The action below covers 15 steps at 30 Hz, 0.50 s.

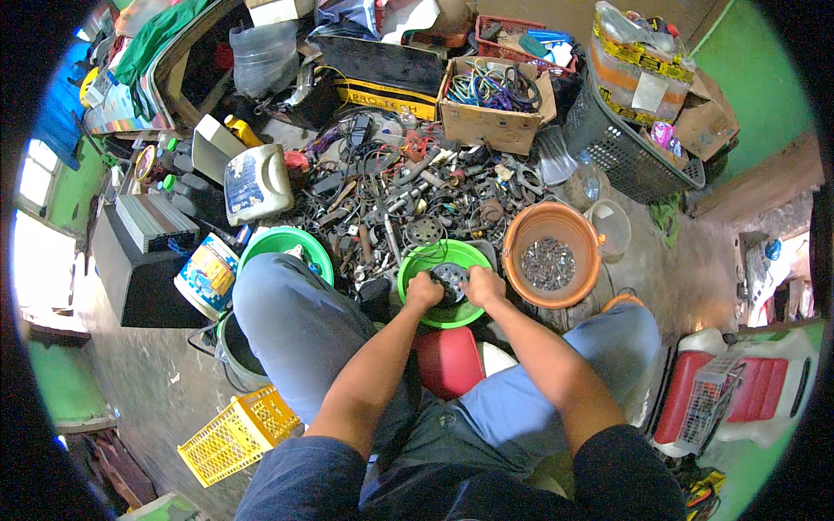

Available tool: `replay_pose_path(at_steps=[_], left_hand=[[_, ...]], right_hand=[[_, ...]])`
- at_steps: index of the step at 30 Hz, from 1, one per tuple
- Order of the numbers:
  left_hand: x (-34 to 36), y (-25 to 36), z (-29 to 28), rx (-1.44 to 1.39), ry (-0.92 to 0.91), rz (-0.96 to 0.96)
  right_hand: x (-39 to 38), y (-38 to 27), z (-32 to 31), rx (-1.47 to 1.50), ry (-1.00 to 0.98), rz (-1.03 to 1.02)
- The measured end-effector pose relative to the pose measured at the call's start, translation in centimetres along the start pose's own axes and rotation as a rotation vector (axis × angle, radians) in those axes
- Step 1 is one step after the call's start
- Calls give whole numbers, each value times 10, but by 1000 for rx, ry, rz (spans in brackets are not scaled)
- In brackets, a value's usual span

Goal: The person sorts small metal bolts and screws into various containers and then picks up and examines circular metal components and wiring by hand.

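Both my hands reach forward to a bright green basin (405, 276) between my knees. My left hand (423, 291) is closed on the left edge of a round grey metal disc with holes (450, 276). On its opposite edge my right hand (484, 286) is closed too. The disc sits over the basin's opening, and what lies under it is mostly hidden. A similar holed disc (425, 231) lies on the scrap just beyond the basin. To the right stands an orange bucket (518, 233) with many small metal pieces (547, 263) in it.
A wide heap of metal parts and cables (382, 191) spreads ahead. Another green basin (327, 260) stands by my left knee, near a white jerrycan (259, 184). A cardboard box of wires (491, 126) and a grey crate (599, 130) stand behind. A yellow basket (234, 438) lies left.
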<state>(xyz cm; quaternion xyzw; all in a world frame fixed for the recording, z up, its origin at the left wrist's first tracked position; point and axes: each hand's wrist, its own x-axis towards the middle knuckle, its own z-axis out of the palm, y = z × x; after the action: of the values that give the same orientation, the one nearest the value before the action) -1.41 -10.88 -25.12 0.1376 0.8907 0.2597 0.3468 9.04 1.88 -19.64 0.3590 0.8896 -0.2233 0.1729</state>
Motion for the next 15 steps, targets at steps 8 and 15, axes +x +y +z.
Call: replay_pose_path(at_steps=[8,15], left_hand=[[-25,21,-31,109,338,184],[3,-13,-27,-22,271,-129]], right_hand=[[-15,4,-5,-61,237,-59],[-1,28,1,70,221,105]])
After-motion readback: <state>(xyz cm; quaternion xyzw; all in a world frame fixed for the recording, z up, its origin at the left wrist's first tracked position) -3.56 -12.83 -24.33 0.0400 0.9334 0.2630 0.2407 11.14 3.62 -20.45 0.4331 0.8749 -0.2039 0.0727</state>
